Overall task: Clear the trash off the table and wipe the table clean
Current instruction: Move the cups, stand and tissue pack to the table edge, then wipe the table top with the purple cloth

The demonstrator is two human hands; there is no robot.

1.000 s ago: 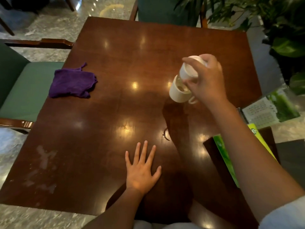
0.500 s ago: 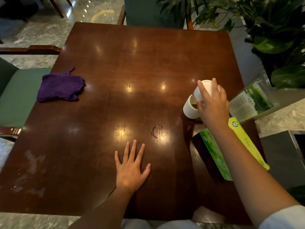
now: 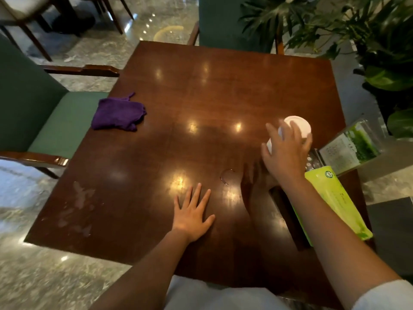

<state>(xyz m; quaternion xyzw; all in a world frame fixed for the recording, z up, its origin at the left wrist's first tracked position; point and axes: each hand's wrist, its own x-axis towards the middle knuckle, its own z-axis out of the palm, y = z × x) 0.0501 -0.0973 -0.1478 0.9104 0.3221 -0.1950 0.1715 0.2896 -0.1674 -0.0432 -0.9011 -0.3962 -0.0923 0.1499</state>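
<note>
My right hand (image 3: 287,154) grips two white paper cups (image 3: 298,128) held on their sides near the right edge of the dark wooden table (image 3: 201,97). My left hand (image 3: 192,212) lies flat on the table near the front, fingers spread, holding nothing. A crumpled purple cloth (image 3: 118,114) rests at the table's left edge. A wet ring mark (image 3: 226,176) shows on the wood between my hands. Pale smears (image 3: 77,209) cover the front left corner.
A green tissue pack (image 3: 335,200) lies on the table's right front. An acrylic sign stand (image 3: 350,148) is just past the right edge. Green chairs stand at the left (image 3: 55,121) and far side (image 3: 234,21). Leafy plants (image 3: 368,41) crowd the far right.
My right hand carried the cups from above the table's middle down and to the right edge. The ring mark became visible. My left hand stayed flat in place.
</note>
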